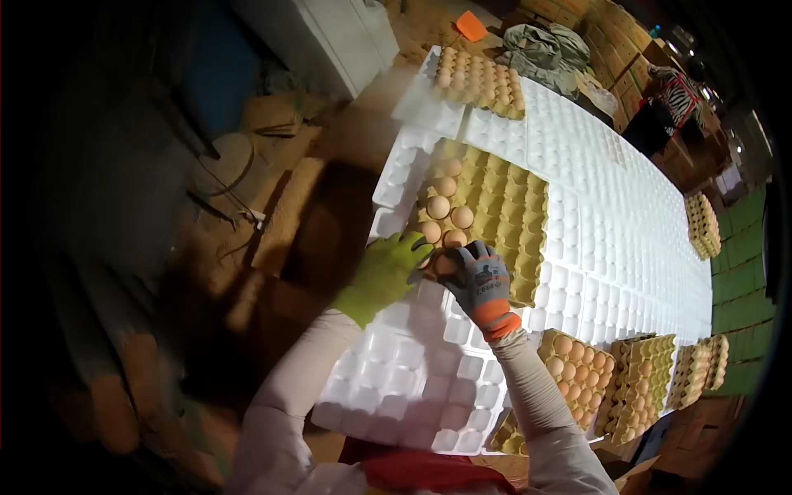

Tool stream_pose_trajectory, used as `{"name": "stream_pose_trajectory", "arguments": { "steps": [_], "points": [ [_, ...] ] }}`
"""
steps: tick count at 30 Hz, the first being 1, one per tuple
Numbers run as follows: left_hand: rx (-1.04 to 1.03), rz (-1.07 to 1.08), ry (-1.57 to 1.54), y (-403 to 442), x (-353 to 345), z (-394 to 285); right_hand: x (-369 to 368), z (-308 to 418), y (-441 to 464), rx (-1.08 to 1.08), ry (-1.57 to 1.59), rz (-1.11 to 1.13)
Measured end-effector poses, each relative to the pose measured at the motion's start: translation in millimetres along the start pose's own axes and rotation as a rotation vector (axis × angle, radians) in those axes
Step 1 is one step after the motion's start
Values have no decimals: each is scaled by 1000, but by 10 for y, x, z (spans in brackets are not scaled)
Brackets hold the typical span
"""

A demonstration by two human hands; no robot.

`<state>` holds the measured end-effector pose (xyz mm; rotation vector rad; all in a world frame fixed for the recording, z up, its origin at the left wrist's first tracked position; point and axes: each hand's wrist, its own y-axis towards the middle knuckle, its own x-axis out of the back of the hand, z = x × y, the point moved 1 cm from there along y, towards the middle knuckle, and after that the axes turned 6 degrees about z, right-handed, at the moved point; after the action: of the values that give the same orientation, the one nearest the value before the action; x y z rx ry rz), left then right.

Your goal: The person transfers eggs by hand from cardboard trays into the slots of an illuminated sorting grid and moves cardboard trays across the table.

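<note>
My left hand [378, 276], in a yellow-green glove, curls its fingers round an egg at the near-left corner of a yellowish pulp egg tray [503, 206]. Close beside it, my right hand [483, 285], in a grey glove with an orange cuff, grips another brown egg [445, 262] low over the same corner. Several brown eggs [438, 207] sit in the tray's left-hand cups, while the cups further right hold none. The fingers partly cover both gripped eggs, so whether these touch the tray cannot be made out.
White dimpled plastic trays [627, 223] cover the table. A filled egg tray [478, 78] lies at the far end. More egg-filled trays [575, 371] and stacks [639, 388] line the right side. A person [672, 103] is at the back right, near cardboard boxes.
</note>
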<state>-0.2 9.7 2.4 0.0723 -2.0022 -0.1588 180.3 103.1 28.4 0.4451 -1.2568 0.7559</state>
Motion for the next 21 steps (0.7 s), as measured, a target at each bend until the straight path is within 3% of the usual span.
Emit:
{"name": "stream_pose_trajectory", "arguments": {
  "steps": [2, 5, 7, 9, 11, 12, 13, 16, 19, 21],
  "points": [
    [-47, -40, -27, 134, -69, 66, -122, 65, -8, 66, 85, -44],
    [-67, -76, -244, 265, 6, 72, -33, -502, -114, 159, 714, -249],
    [50, -148, -798, 177, -13, 215, -21, -632, -165, 26, 1339, -244],
    [143, -131, -1171, 243, 34, 284, 128, -717, -18, 59, 1098, -249],
    [242, -49, -1383, 347, 171, 238, 371, -542, 187, 66, 460, -100],
    [59, -60, -917, 443, 145, 213, 422, -429, 282, 72, 143, -27],
    [-74, -160, -446, 541, 148, 162, 354, -376, 342, 72, 59, -23],
    [-95, -22, 238, 735, 27, 52, 124, -366, 484, 116, -77, -58],
    [-139, 71, 187, 811, 4, 129, 158, -648, 318, 57, 561, -215],
    [-16, 53, -285, 697, 89, 268, 269, -890, 229, -200, 1471, 12]
  ]
}}
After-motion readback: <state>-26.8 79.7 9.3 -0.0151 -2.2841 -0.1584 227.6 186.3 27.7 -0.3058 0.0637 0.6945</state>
